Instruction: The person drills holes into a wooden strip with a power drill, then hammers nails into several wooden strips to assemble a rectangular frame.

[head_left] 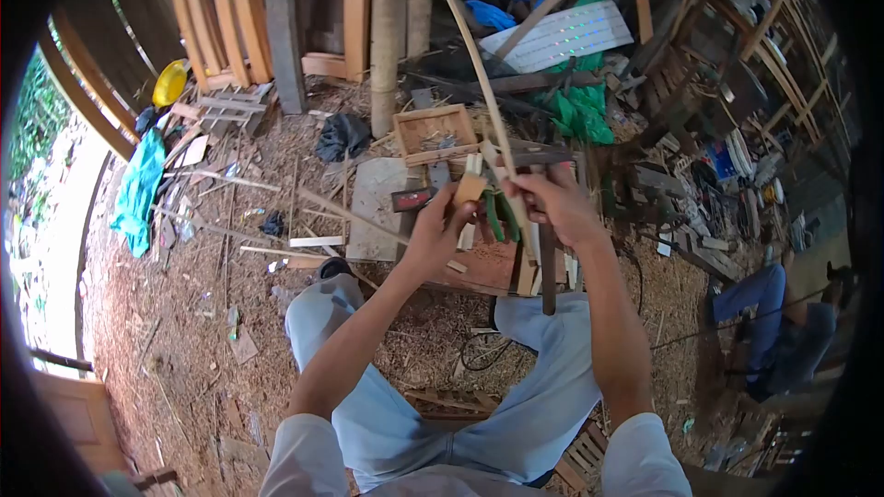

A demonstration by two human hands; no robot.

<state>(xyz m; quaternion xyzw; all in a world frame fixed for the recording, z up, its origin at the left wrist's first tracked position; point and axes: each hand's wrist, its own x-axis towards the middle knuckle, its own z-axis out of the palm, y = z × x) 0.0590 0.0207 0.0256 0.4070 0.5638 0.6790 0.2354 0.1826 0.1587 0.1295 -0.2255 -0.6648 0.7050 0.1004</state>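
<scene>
The person sits low over a floor (pixel 184 331) thick with wood shavings, knees spread, both arms out in front. The right hand (pixel 555 205) is closed around a long thin wooden strip (pixel 479 64), its fingers wrapped round the strip's lower end, so the strip rises at a slant up and to the left, well above the hands. The left hand (pixel 439 225) sits just beside it, fingers pinched shut on a small pale wooden block (pixel 470 187), held right up against the strip. Between the two hands hang green-handled pliers (pixel 498 214), though I can't tell which hand carries them. Just beyond the hands a shallow wooden box (pixel 435 133) lies on the ground, a flat grey board (pixel 378 202) to its left. Further left lies a crumpled teal cloth (pixel 138 189), and a yellow bowl (pixel 169 83) leans by the curved planks (pixel 221 9). At the far right another person's blue-trousered leg (pixel 760 313) shows.
</scene>
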